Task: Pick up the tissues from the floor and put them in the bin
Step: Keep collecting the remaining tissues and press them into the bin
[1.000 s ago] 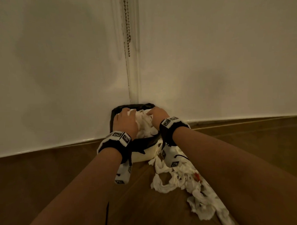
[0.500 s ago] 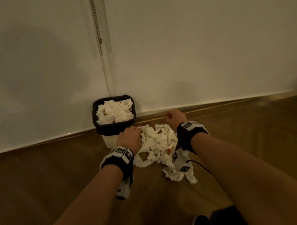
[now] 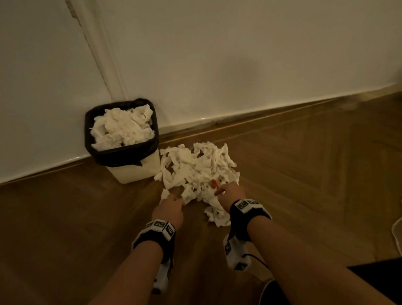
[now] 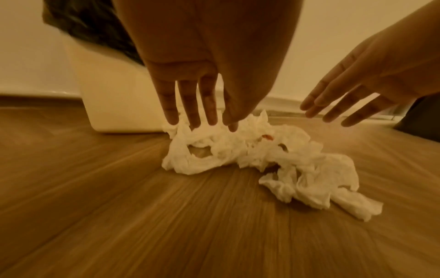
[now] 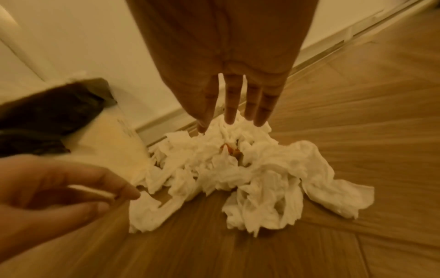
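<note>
Risk: the small cream plastic bin with black liner [image 3: 123,153] already looks heaped with tissue, so added loads could spill over its rim. The loose heap of torn white tissues [image 3: 196,173] lies on the wooden floor [image 3: 311,170] just beside the bin. Left hand [image 3: 169,209] and right hand [image 3: 230,196]: grip wide, fingers straight, holding nothing, fingertips at the heap's near edge.

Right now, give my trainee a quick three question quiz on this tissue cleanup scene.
1. True or false: the bin holds no tissues.
2. Where is the loose tissue pile relative to the bin? A) to its right on the floor B) inside it C) behind it
3. Fill in: the left hand and the right hand both have ____ fingers.

Key: 1. False, tissues fill it to the rim. 2. A. 3. Straight; neither grips anything.
</note>
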Motion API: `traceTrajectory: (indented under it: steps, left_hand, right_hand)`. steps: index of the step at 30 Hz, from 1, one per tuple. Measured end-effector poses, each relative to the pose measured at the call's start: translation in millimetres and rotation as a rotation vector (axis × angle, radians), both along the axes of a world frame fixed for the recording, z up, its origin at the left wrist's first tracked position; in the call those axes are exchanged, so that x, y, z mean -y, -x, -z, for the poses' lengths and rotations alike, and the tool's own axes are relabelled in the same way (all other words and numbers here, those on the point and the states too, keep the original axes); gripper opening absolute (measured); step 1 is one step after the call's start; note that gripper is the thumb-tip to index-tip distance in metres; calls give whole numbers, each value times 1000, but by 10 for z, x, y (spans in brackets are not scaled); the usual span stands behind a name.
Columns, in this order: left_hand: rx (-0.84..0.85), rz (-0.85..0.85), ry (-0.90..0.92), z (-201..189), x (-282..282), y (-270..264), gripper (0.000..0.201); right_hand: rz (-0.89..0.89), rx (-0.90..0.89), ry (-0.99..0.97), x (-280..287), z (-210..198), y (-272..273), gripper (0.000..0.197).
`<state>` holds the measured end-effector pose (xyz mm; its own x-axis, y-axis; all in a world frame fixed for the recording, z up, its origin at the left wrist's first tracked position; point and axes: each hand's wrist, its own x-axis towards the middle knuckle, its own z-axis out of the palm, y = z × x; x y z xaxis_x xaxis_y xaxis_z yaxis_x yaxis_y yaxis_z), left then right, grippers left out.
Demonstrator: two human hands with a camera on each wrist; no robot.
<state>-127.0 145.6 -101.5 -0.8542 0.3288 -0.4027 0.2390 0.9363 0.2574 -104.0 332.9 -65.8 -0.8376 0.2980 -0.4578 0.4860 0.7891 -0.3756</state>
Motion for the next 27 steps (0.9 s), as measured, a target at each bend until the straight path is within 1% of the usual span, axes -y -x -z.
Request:
traceTrajectory:
  steps: [2, 4, 6, 8, 10, 12, 16, 19, 22, 25, 27]
  left_hand:
    - [-24, -14, -30, 189, -46, -6, 31]
    - [-46, -38, -42, 326, -108, -17, 41]
    - [-44, -71, -38, 424, -187, -3, 49]
    - [-13, -117, -32, 499, -267, 29, 53]
    - [5, -150, -28, 570, -337, 62, 53]
    - [23, -170, -29, 624, -386, 93, 52]
    - [51, -189, -30, 695, -403, 133, 43]
    - [20, -133, -40, 732, -376, 132, 35]
    - [46, -106, -46, 775, -338, 119, 31]
    - [79, -117, -101, 818, -293, 171, 29]
    - [151, -172, -143, 824, -263, 213, 24]
  right_hand:
    - [-25, 70, -50, -22, 157, -12, 31]
    - [-2, 129, -54, -41, 287, -44, 28]
    - [25, 153, -80, -36, 397, -95, 31]
    - [58, 143, -110, -15, 488, -152, 40]
    - [99, 127, -116, 5, 576, -201, 55]
    - [139, 102, -119, 8, 651, -237, 62]
    - [167, 84, -126, -8, 752, -262, 53]
    - [157, 58, -113, -18, 769, -267, 44]
    - [155, 26, -64, -48, 775, -248, 32]
    - [226, -40, -2, -88, 781, -220, 24]
    - [314, -106, 70, -109, 788, -217, 25]
